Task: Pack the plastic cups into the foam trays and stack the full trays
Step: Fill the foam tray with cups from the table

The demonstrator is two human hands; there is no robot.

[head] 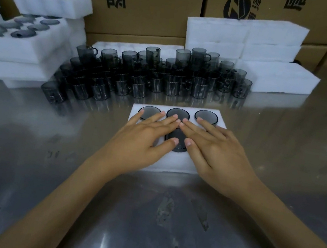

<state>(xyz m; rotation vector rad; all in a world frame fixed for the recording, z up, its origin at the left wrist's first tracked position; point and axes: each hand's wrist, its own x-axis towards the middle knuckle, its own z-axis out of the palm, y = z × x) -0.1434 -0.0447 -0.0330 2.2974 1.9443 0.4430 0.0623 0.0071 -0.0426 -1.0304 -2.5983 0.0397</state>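
A white foam tray (pixel 170 162) lies on the steel table in front of me, with dark plastic cups set upside down in its holes; three cup bottoms (pixel 206 115) show along its far row and one in the near row between my thumbs. My left hand (pixel 146 134) and my right hand (pixel 212 145) lie flat on the tray with straight fingers, pressing on the cups; the fingertips meet at the middle. Behind the tray stands a big cluster of loose smoky-grey cups (pixel 155 76), some stacked two high.
Filled foam trays (pixel 21 47) are stacked at the left. Empty foam trays (pixel 255 42) are piled at the back right, one (pixel 280 77) lying lower. Cardboard boxes (pixel 154 5) wall off the back. The steel table (pixel 144 216) reaches toward me.
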